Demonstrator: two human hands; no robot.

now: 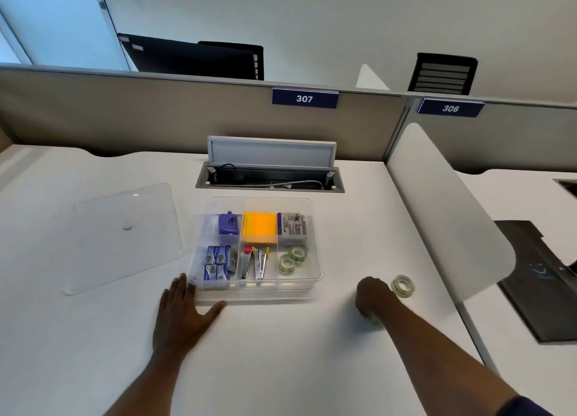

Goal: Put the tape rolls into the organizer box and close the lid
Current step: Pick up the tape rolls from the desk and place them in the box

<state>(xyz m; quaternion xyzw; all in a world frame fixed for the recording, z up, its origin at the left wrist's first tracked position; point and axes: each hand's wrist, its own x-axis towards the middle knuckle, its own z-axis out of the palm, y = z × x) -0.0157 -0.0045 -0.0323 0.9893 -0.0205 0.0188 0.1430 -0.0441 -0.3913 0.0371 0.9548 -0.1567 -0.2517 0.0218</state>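
Head view: a tape roll (373, 319) is gripped under the curled right hand (373, 295), only a pale green sliver of it being visible beneath the fingers, low against the table (281, 353) between its near and right edges. A second tape roll (403, 286), translucent and off-white with an open core, is seen lying flat just beside that hand, on its far right side, apart from the fingers. Two more tape rolls (292, 259), clear with a greenish tint, are seen side by side in the near right compartment of the organizer box (317, 272), which is set at the middle of the table with no lid on it. Staple boxes, staplers, orange sticky notes and a purple punch are held in its other compartments. The left hand (184, 315) is spread flat on the table, fingers open and empty, fingertips touching the box's near left corner. The clear lid (125, 237) is laid flat to the left of the box, toward the table's left edge.
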